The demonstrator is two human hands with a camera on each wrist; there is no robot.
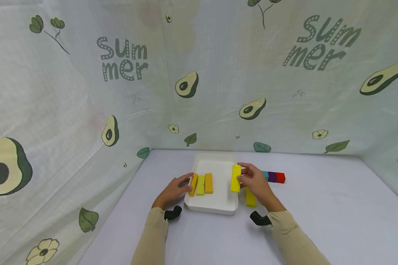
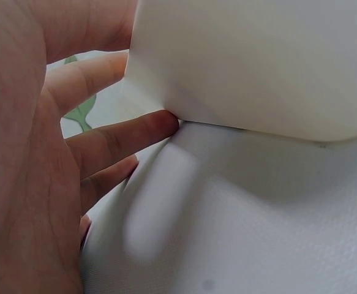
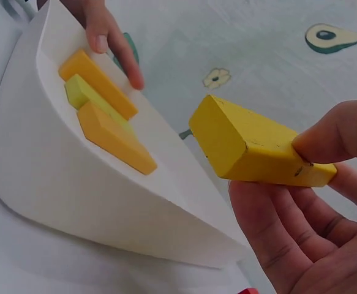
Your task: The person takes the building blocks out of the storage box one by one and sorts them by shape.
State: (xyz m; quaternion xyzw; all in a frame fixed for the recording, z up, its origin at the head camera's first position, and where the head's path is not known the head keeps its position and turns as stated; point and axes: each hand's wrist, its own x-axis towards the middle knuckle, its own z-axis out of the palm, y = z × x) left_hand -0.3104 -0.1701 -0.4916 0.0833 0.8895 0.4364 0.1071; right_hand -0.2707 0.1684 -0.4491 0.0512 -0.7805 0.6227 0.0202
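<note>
My right hand (image 1: 258, 184) pinches a yellow rectangular block (image 1: 236, 178) between thumb and fingers, raised over the right rim of a white tray (image 1: 220, 204). In the right wrist view, the yellow block (image 3: 251, 144) shows small dark marks on its side. At the tray's left side, my left hand (image 1: 172, 191) rests with fingers spread, and its fingertips (image 2: 166, 122) touch the tray's outer wall (image 2: 245, 67). Inside the tray, near that hand, lie an orange block (image 1: 193, 184), a yellow-green block (image 1: 200, 185) and another orange block (image 1: 208, 183), side by side.
Another yellow block (image 1: 250, 198) lies on the white table (image 1: 321, 206) right of the tray, partly under my right hand. Beyond that hand, blue, purple (image 1: 272, 177) and red (image 1: 280, 177) blocks stand in a row. A patterned cloth (image 1: 219, 73) hangs behind the table.
</note>
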